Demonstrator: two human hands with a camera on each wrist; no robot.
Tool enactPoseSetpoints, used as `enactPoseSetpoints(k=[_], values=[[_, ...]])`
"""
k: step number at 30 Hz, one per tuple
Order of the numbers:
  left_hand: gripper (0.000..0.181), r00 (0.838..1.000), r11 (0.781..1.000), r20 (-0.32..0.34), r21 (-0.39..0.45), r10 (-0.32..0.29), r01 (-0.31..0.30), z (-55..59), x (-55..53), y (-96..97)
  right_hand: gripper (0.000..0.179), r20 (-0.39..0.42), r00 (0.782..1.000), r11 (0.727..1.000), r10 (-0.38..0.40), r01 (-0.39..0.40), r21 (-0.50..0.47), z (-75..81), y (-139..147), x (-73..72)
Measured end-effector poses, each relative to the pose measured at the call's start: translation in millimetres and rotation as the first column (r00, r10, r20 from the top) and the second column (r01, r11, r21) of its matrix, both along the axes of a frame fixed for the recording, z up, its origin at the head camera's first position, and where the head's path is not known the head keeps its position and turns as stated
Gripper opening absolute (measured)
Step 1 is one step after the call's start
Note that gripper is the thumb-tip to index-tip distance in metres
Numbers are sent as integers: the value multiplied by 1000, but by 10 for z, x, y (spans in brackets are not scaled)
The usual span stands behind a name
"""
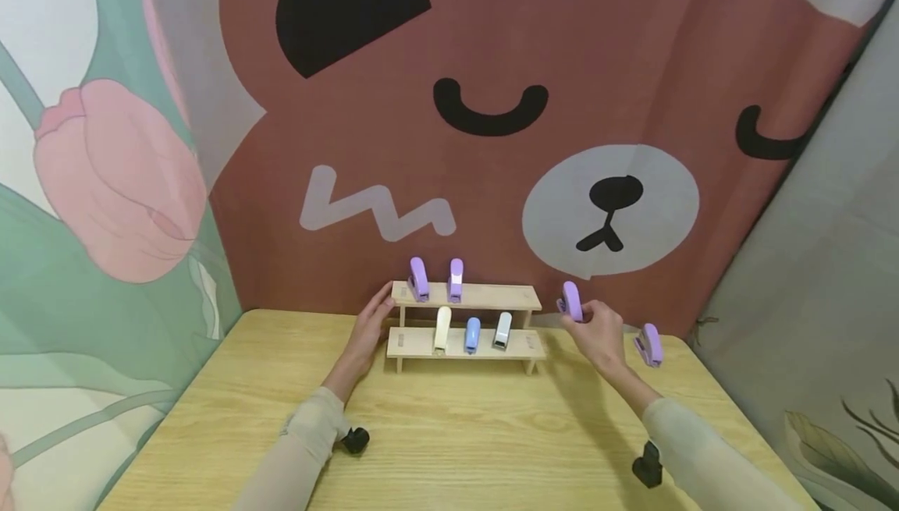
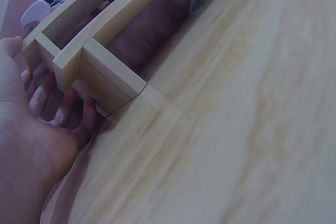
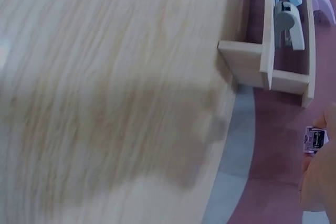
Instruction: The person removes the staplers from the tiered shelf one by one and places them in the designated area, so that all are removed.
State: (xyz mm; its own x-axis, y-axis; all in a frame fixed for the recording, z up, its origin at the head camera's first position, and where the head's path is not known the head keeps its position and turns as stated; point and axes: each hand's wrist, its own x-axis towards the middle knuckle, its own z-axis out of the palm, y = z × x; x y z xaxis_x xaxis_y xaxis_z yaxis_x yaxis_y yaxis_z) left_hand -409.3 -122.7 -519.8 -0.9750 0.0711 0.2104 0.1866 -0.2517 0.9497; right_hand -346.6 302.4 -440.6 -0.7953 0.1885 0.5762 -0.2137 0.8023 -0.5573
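Observation:
My right hand (image 1: 598, 335) pinches a purple stapler (image 1: 571, 301) in the air, to the right of a two-tier wooden rack (image 1: 421, 343). In the right wrist view only the end of this stapler (image 3: 315, 139) shows between the fingers. The left hand (image 1: 367, 333) rests against the rack's left end, its fingertips touching the side, as the left wrist view also shows. On the upper tier stand two purple staplers, one leftmost (image 1: 419, 278) and one beside it (image 1: 456, 280). The lower tier carries a cream stapler (image 1: 442, 329), a blue stapler (image 1: 473, 335) and a pale grey stapler (image 1: 502, 331).
Another purple stapler (image 1: 649, 345) stands on the wooden table (image 1: 449, 433) near its right back edge. A bear-printed curtain (image 1: 393, 144) hangs right behind the table. Black wrist mounts show under the left sleeve (image 1: 302, 433) and the right sleeve (image 1: 702, 448).

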Motion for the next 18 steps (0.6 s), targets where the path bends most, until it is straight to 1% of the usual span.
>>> enactPoseSetpoints(k=[3,9,13,18], values=[[57,1000,1000,-1,-5,9,-9,8,6,10,23,-3,1000,1000,-20,20,-4,-50,91,10],[58,1000,1000,-9,-12,4,-4,31,3,23,24,-8,998,997,-65,65,-39,-150,259,23],[57,1000,1000,2,-13,6,-6,18,0,0,28,8,997,994,-76,77,-72,-265,363,15],[57,1000,1000,5,-11,-18,18,13,-3,-24,30,32,995,991,-91,94,-97,-414,530,0]])
